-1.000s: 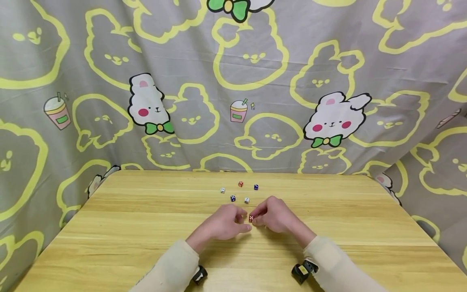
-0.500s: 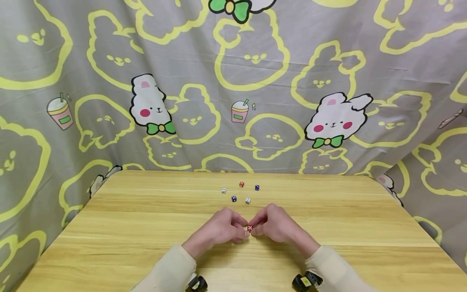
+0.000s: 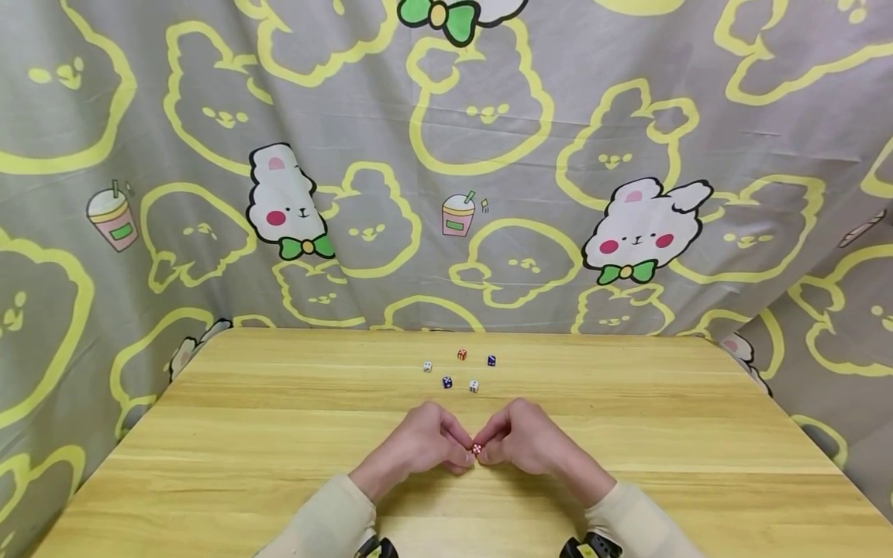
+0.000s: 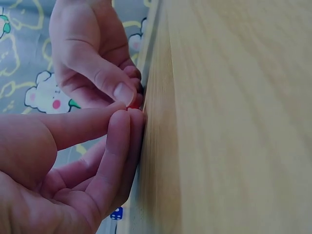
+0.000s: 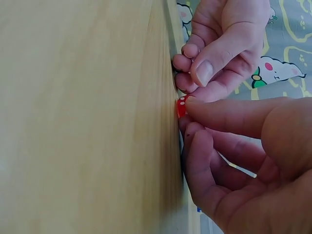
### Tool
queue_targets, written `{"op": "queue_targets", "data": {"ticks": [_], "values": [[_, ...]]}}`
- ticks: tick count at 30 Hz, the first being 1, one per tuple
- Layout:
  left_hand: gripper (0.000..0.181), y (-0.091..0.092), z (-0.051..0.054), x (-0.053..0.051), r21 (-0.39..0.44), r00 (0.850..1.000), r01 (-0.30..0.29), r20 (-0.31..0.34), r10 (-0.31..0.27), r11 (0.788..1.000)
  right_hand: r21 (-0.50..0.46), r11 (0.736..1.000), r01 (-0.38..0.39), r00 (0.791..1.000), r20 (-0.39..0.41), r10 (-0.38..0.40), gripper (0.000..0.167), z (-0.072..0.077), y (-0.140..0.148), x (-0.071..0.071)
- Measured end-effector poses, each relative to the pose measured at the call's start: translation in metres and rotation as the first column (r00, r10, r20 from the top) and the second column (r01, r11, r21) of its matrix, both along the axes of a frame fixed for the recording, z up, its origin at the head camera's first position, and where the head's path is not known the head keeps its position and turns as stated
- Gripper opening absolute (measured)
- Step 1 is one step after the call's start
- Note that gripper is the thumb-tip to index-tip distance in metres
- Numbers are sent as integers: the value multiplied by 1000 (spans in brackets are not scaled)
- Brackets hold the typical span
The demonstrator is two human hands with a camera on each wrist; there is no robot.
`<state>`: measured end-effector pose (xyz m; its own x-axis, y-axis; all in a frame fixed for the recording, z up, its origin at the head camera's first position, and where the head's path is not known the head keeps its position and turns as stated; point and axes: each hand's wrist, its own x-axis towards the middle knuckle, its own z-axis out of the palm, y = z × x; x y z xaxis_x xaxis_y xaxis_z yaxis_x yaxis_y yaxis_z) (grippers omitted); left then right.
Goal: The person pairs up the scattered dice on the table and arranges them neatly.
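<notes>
Low over the near middle of the table, a small red die (image 3: 477, 449) with white pips sits between the fingertips of both hands. My right hand (image 3: 525, 438) pinches it between thumb and fingers; the right wrist view shows the red die (image 5: 182, 106) at the thumb tip. From the other side, my left hand (image 3: 427, 440) also pinches at the die with thumb and forefinger. In the left wrist view, the fingertips of the left hand (image 4: 92, 156) hide most of the die. Whether the die touches the tabletop cannot be told.
Beyond the hands lie several loose dice: a red die (image 3: 462, 354), a blue die (image 3: 491, 360), a white die (image 3: 428, 366), another blue die (image 3: 447, 382) and another white die (image 3: 474, 386). A patterned curtain (image 3: 391, 116) hangs behind the wooden table (image 3: 244, 434).
Both hands have moved nearer the person with the red die. The left hand's fingers, apart from the die a second ago, have closed in on it. The other dice stay put.
</notes>
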<state>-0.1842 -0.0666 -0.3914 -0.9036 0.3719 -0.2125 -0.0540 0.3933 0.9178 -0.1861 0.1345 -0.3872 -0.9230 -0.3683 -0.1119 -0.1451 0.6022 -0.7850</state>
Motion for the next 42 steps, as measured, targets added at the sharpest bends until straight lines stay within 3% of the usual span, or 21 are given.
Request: {"op": "queue_targets", "data": {"ticks": [18,27,42], "values": [[12,1,-1,1,-31,999,-8,-33,7,999,-23,1000,-6,1000,5,6,11,-1,-2,4],[13,2,0,3,-39,999,-4,-44,2,999,6,998,56,998,27,-56,12,0,-3,4],[14,2,0,3,-73,998,-10,-63,5,997,-31,999,38,999,36,-37,9,-2,-3,5]]}}
